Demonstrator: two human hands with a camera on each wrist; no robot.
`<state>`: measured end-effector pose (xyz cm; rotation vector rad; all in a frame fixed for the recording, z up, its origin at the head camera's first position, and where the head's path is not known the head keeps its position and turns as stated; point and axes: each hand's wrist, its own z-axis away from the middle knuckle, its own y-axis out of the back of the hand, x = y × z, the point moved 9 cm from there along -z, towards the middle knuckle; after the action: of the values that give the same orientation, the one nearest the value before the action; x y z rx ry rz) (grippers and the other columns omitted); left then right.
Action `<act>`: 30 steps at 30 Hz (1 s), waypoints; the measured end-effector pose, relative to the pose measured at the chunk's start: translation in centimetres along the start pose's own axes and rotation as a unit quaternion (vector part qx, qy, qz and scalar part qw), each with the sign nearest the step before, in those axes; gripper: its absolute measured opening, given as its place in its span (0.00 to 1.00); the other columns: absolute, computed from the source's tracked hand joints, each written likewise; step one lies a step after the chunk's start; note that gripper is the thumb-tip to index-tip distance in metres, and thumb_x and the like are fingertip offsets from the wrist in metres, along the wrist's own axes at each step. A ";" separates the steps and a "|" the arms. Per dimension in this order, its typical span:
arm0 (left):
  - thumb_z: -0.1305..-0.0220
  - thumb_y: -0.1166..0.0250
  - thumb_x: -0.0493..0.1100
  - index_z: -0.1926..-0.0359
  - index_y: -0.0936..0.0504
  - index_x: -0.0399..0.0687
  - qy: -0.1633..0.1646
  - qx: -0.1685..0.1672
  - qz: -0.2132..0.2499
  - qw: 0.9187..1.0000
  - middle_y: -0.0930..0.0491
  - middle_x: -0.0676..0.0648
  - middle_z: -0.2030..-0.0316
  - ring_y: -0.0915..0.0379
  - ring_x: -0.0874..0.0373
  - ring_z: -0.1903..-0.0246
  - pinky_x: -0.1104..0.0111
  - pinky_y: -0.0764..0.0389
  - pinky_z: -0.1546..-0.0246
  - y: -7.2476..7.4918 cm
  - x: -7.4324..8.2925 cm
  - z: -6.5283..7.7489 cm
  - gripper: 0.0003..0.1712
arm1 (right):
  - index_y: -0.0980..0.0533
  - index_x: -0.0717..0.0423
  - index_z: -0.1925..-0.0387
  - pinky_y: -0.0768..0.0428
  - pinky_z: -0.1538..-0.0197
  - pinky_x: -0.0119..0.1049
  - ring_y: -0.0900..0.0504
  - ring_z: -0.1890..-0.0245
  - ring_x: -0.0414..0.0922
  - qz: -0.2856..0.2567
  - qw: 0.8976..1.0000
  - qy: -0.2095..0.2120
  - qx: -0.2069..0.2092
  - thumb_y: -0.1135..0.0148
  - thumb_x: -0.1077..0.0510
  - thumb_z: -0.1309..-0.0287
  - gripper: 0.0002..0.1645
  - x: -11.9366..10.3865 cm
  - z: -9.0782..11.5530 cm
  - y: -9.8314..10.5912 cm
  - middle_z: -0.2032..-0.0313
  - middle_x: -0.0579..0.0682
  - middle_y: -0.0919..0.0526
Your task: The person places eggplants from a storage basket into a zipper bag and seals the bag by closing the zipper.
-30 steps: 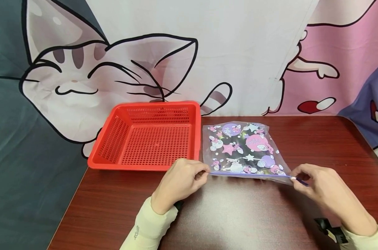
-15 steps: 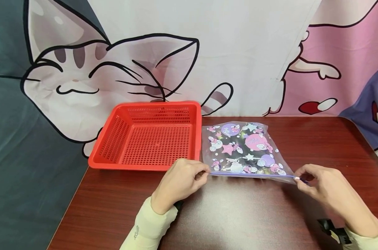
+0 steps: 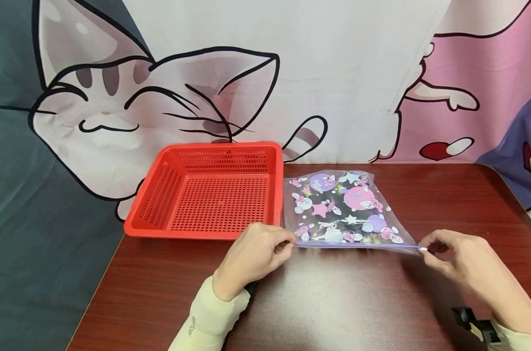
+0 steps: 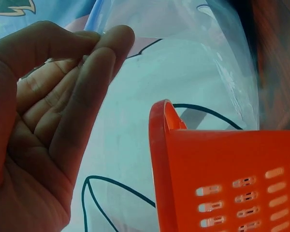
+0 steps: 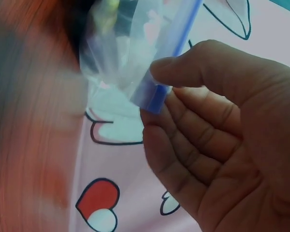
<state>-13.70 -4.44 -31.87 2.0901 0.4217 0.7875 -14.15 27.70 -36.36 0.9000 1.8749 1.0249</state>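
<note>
A clear plastic zipper bag point(image 3: 335, 209), printed with pink, purple and white stars and shells, lies on the table with its purple zip strip towards me. At the strip's left end, my left hand point(image 3: 258, 258) pinches the corner between thumb and fingertips. My right hand point(image 3: 460, 263) pinches the zip's right end, where a small white slider point(image 3: 422, 249) shows by the fingertips. The right wrist view has the blue zip end point(image 5: 157, 99) between thumb and fingers. Only a few printed shapes show through the film, so I cannot tell whether anything is inside.
A red perforated plastic basket point(image 3: 217, 204) stands just left of the bag, close to my left hand. The dark red-brown wooden table point(image 3: 335, 307) reaches back to a cloth backdrop point(image 3: 353, 87) with cartoon cats.
My right hand has moved a little to the right, the white slider with it. The near right corner of the bag is stretched further right. My left hand has stayed in place.
</note>
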 end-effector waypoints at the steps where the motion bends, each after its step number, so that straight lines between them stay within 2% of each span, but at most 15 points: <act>1: 0.45 0.34 0.32 0.68 0.12 0.46 0.005 -0.003 -0.002 1.000 0.17 0.56 0.75 0.32 0.70 0.79 0.81 0.30 0.75 0.0 -0.1 0.1 0.07 | 0.21 0.43 0.74 0.31 0.72 0.21 0.26 0.76 0.29 -0.004 1.000 -0.003 -0.007 0.20 0.66 0.71 0.22 0.0 0.1 -0.2 0.77 0.34 0.20; 5: 0.45 0.33 0.32 0.71 0.14 0.48 0.029 -0.023 -0.019 0.999 0.21 0.57 0.78 0.36 0.69 0.80 0.80 0.32 0.77 -0.3 -0.5 0.3 0.06 | 0.21 0.40 0.73 0.31 0.72 0.20 0.26 0.75 0.28 -0.008 0.999 -0.020 -0.029 0.19 0.64 0.69 0.22 -0.1 0.8 -0.7 0.76 0.32 0.20; 12: 0.46 0.33 0.32 0.76 0.17 0.50 0.068 -0.055 -0.062 0.994 0.22 0.58 0.80 0.32 0.67 0.81 0.75 0.29 0.78 -0.9 -0.4 0.6 0.09 | 0.21 0.38 0.73 0.32 0.71 0.20 0.26 0.75 0.28 -0.013 0.999 -0.030 -0.036 0.19 0.63 0.67 0.22 -0.6 1.6 -1.3 0.76 0.32 0.21; 16: 0.46 0.34 0.33 0.82 0.26 0.54 0.091 -0.080 -0.093 0.988 0.32 0.60 0.85 0.40 0.66 0.84 0.73 0.36 0.82 -1.5 -0.4 1.0 0.15 | 0.22 0.39 0.72 0.30 0.71 0.21 0.26 0.75 0.28 -0.010 0.998 -0.028 -0.057 0.18 0.63 0.66 0.22 -0.8 1.8 -2.0 0.75 0.32 0.21; 19: 0.47 0.34 0.32 0.84 0.31 0.55 0.103 -0.101 -0.107 0.984 0.40 0.60 0.87 0.46 0.65 0.84 0.73 0.40 0.83 -2.1 -0.5 1.4 0.19 | 0.23 0.38 0.72 0.29 0.71 0.20 0.26 0.74 0.27 -0.020 0.997 -0.008 -0.070 0.18 0.64 0.66 0.24 -1.3 1.9 -2.5 0.74 0.29 0.23; 25: 0.49 0.35 0.32 0.88 0.35 0.55 0.119 -0.128 -0.126 0.977 0.47 0.61 0.88 0.51 0.64 0.83 0.71 0.42 0.85 -3.3 -0.9 2.3 0.22 | 0.24 0.35 0.72 0.30 0.71 0.18 0.27 0.73 0.25 -0.051 0.995 0.030 -0.080 0.18 0.66 0.66 0.27 -1.8 2.2 -3.1 0.74 0.25 0.27; 30: 0.52 0.34 0.31 0.90 0.34 0.55 0.116 -0.153 -0.145 0.971 0.40 0.60 0.91 0.42 0.64 0.87 0.67 0.37 0.86 -4.4 -1.0 2.7 0.22 | 0.23 0.36 0.72 0.32 0.69 0.18 0.28 0.73 0.26 -0.064 0.992 0.094 -0.061 0.17 0.68 0.73 0.30 -2.5 2.5 -3.4 0.72 0.25 0.26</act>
<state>-12.77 -4.01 -37.01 1.6113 0.6715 0.8635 -11.53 24.96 -39.48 0.6208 1.9724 1.1640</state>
